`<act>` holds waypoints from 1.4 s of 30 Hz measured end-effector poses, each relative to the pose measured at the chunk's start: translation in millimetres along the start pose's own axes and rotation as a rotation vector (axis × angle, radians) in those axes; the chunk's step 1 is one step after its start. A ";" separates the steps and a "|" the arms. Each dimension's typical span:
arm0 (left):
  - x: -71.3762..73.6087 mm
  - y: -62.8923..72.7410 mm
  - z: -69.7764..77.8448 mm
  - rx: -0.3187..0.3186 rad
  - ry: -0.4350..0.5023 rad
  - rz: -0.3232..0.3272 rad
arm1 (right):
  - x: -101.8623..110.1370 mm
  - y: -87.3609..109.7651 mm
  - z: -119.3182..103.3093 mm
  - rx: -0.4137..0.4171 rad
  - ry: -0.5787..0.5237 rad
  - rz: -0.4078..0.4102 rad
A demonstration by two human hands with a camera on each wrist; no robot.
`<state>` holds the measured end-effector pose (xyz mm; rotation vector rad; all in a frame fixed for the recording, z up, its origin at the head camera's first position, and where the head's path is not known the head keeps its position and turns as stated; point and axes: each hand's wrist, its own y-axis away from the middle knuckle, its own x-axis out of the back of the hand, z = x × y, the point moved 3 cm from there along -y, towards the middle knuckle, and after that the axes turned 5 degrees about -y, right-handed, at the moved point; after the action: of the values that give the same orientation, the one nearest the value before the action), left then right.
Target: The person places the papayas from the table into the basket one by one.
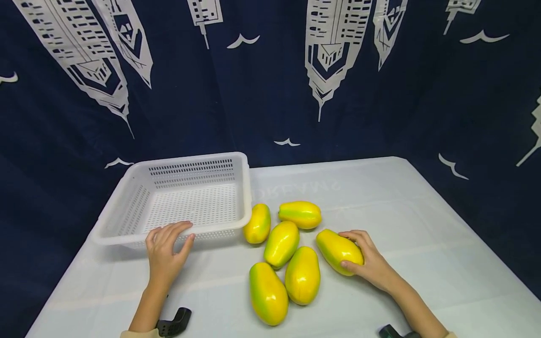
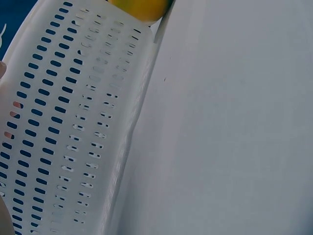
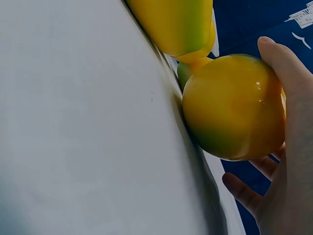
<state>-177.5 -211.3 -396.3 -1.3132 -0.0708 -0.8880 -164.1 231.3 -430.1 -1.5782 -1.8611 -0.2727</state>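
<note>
The left hand (image 1: 165,251) reached forward from a raised forearm, its fingers hooked over the near rim of a white rectangular plastic basket (image 1: 250,192) with slotted walls; they gripped that rim, fingertips on the inner side. The right forearm slanted in from the right, and the right hand (image 1: 372,260) lay sideways, its fingers grasping a glossy yellow oval fruit with a green tinge (image 1: 336,251), thumb on the near side and fingers on the far side. Whether this fruit touched the white-covered bench (image 1: 422,225) beneath those fingers could not be told.

Five similar fruits lay between the two hands, in the way between the right fingers and the basket. Beyond and left of the right fingers was a fruit lying crosswise (image 1: 301,214); left of them, a tilted fruit (image 1: 282,245); left and nearer the person, an upright-lying fruit (image 1: 303,277) and, past it, the nearest fruit (image 1: 269,295). Right of the left fingers, a fruit at the basket's corner (image 1: 258,224) was partly hidden by the rim. Behind the left fingers sat a black wrist device (image 1: 175,323). Far ahead of both hands hung a dark blue curtain (image 1: 253,98) with white building prints.
</note>
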 end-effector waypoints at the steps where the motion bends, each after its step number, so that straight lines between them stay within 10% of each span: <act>1: 0.0 0.1 0.1 -0.003 0.002 0.001 | 0.3 0.0 0.4 -0.004 0.006 0.005; 24: -0.1 -0.7 2.1 -0.021 -0.028 -0.003 | 6.5 -1.3 0.4 0.093 -0.044 0.146; 42: -1.0 1.2 1.5 -0.034 -0.019 0.022 | 0.8 -3.1 1.4 -0.034 -0.028 -0.028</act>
<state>-176.8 -209.6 -397.4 -1.3522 -0.0561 -0.8612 -167.6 231.9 -429.9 -1.5870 -1.9105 -0.2979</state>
